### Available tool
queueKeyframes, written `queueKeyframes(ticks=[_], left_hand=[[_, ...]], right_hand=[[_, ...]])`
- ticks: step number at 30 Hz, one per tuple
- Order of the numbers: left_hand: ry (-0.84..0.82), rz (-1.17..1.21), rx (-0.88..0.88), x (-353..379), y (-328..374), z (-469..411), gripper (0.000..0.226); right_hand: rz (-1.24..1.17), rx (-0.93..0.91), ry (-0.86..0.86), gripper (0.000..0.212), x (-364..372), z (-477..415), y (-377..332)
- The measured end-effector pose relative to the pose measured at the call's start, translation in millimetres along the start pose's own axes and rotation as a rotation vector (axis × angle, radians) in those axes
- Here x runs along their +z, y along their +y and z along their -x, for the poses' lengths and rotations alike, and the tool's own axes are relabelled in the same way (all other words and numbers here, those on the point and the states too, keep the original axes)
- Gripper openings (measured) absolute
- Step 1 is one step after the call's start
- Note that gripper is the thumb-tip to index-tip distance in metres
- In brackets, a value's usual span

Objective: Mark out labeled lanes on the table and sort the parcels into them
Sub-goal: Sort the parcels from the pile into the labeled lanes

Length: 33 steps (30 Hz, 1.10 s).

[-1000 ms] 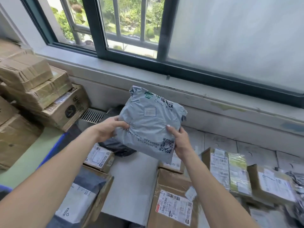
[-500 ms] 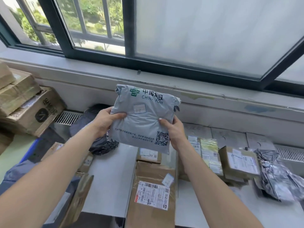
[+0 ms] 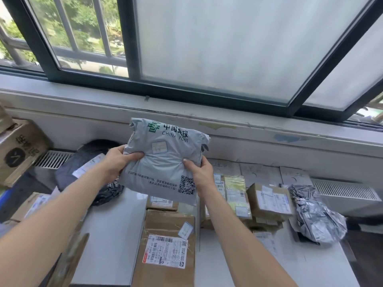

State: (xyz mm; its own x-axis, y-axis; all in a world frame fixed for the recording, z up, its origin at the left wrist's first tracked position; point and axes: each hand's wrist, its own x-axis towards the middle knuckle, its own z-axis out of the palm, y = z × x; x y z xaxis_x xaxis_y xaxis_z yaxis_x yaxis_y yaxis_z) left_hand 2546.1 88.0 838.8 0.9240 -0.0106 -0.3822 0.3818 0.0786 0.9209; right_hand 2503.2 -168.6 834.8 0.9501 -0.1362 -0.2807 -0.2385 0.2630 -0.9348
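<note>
Left hand grips the left edge of the grey bag, thumb across its front; right hand pinches the right edge, thumb forward; the bag hangs upright between them, clear of the bench. Both holds sit on slack plastic at the rims, so the contents may shift and the film slide from the fingers; it would drop onto the box below the hands. Cards beyond the right hand are too faint to read; if the address label is on the hidden face, a wrong lane is likely.
</note>
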Motion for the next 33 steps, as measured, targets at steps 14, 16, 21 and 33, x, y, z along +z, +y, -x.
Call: queueKeyframes(ticks=[14, 16, 21, 33], left_hand=[[-0.142, -0.055, -0.077, 150.2, -15.3, 6.6, 0.034], [-0.177, -0.068, -0.087, 180.3, -14.4, 9.2, 0.035], [-0.25, -0.091, -0.087, 249.7, -15.2, 15.4, 0.036], [-0.161, -0.056, -0.118, 305.8, -15.5, 30.3, 0.031]], right_hand=[[-0.016, -0.031, 0.148, 0.035, -145.6, 20.2, -20.6], [-0.005, -0.038, 0.182, 0.035, -174.1, 24.2, -28.7], [0.033, -0.056, 0.265, 0.029, -240.6, 30.5, -49.6], [0.115, -0.005, 0.225, 0.035, -296.3, 11.7, -77.7]])
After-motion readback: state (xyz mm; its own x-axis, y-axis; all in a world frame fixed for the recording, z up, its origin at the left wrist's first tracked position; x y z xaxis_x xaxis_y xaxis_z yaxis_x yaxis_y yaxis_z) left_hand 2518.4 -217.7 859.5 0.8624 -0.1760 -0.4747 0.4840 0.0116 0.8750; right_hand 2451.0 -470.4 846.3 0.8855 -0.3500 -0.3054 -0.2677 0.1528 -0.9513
